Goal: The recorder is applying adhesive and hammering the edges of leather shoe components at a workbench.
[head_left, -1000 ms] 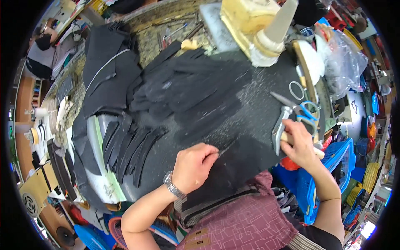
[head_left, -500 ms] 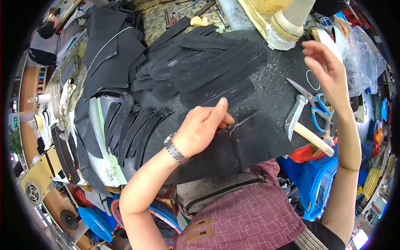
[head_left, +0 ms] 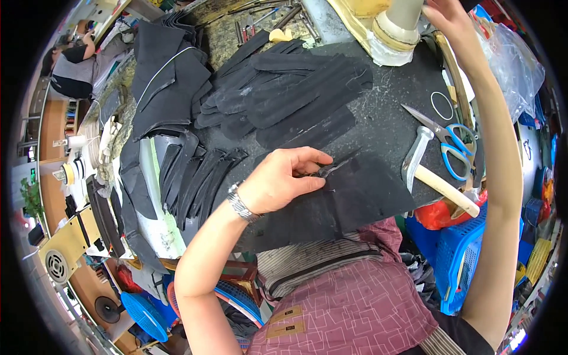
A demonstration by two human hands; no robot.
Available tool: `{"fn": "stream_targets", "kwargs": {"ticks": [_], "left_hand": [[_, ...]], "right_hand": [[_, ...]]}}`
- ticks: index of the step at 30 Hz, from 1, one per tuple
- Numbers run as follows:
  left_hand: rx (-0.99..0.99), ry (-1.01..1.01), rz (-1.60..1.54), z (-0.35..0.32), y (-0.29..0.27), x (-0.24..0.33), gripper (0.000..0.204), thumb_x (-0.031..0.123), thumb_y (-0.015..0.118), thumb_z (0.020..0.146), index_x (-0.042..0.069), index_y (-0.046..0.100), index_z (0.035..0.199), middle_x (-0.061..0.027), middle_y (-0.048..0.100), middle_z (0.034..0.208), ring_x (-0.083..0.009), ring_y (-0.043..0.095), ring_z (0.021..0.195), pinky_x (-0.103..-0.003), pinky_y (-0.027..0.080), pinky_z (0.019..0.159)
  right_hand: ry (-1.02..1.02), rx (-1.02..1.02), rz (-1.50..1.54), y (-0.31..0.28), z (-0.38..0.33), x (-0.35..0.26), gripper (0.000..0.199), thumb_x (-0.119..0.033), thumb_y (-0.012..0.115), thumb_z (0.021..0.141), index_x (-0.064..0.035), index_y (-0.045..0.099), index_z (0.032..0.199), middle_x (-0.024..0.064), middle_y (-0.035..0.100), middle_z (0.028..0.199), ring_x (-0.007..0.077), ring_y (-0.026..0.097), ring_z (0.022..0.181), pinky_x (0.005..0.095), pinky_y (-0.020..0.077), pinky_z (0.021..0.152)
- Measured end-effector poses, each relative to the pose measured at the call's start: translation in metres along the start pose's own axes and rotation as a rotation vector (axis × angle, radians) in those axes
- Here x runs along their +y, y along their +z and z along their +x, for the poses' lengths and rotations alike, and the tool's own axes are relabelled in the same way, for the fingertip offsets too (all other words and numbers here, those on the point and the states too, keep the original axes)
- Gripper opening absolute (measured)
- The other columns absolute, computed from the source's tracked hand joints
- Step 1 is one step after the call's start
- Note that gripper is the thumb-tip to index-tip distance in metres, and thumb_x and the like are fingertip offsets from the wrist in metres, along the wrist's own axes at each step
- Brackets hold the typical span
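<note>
My left hand (head_left: 281, 180), with a metal watch at the wrist, is closed with thumb and fingertips pinching a small black piece of material (head_left: 329, 170). That piece lies over a flat black sheet (head_left: 370, 192) at the near edge of the bench. Up at the top right, my right hand (head_left: 452, 19) reaches beside a pale cylinder (head_left: 403, 26) with a whitish crusted base. Its fingertips run to the picture's edge, so their grip does not show. Overlapping black strips with rounded ends (head_left: 296, 97) lie beyond my left hand.
To the right lie scissors (head_left: 452, 145) with blue handles, a hammer (head_left: 444, 188) with a wooden handle and a white ring (head_left: 441, 105). Curved black strips (head_left: 198, 177) and larger black pieces (head_left: 171, 77) cover the left side. A blue basket (head_left: 452, 260) stands below the right edge.
My right hand has moved up and away, from above the scissors to beside the pale cylinder. My left thumb has come down from pointing up to pinch the black piece.
</note>
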State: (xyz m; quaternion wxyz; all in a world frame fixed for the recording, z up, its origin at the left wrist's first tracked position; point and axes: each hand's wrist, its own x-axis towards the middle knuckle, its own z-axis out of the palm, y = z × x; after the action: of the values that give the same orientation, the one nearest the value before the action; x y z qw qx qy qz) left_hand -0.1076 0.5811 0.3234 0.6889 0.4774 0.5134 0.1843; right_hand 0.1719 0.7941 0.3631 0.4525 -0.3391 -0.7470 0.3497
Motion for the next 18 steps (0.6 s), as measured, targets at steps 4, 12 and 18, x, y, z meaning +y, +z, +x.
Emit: {"fn": "stream_targets", "kwargs": {"ticks": [4, 12, 18], "left_hand": [[0.164, 0.082, 0.183, -0.002, 0.014, -0.004, 0.029, -0.001, 0.062, 0.079, 0.002, 0.058, 0.107, 0.0017, 0.060, 0.080, -0.0043, 0.052, 0.073, -0.023, 0.045, 0.066], [0.496, 0.423, 0.653, -0.010, 0.038, -0.013, 0.030, -0.001, 0.062, 0.073, 0.008, 0.054, 0.101, -0.0137, 0.058, 0.075, -0.0317, 0.060, 0.070, -0.037, 0.048, 0.060], [0.464, 0.439, 0.706, -0.016, 0.037, -0.013, 0.030, -0.002, 0.061, 0.072, 0.008, 0.058, 0.100, -0.0124, 0.061, 0.078, -0.0300, 0.061, 0.070, -0.036, 0.048, 0.061]], "right_hand": [[0.061, -0.087, 0.022, 0.019, 0.030, 0.018, 0.061, -0.014, 0.064, 0.071, 0.0015, 0.045, 0.127, 0.0102, 0.051, 0.124, 0.0171, 0.047, 0.114, 0.0317, 0.0340, 0.100], [-0.093, 0.210, -0.150, 0.036, 0.025, 0.027, 0.032, -0.022, 0.070, 0.075, -0.0011, 0.064, 0.098, 0.0052, 0.068, 0.093, 0.0115, 0.061, 0.080, 0.0270, 0.0483, 0.075], [0.110, 0.235, -0.077, 0.024, 0.045, 0.001, 0.023, -0.021, 0.065, 0.077, -0.0014, 0.057, 0.085, 0.0071, 0.065, 0.084, 0.0125, 0.060, 0.078, 0.0263, 0.0455, 0.072]]}}
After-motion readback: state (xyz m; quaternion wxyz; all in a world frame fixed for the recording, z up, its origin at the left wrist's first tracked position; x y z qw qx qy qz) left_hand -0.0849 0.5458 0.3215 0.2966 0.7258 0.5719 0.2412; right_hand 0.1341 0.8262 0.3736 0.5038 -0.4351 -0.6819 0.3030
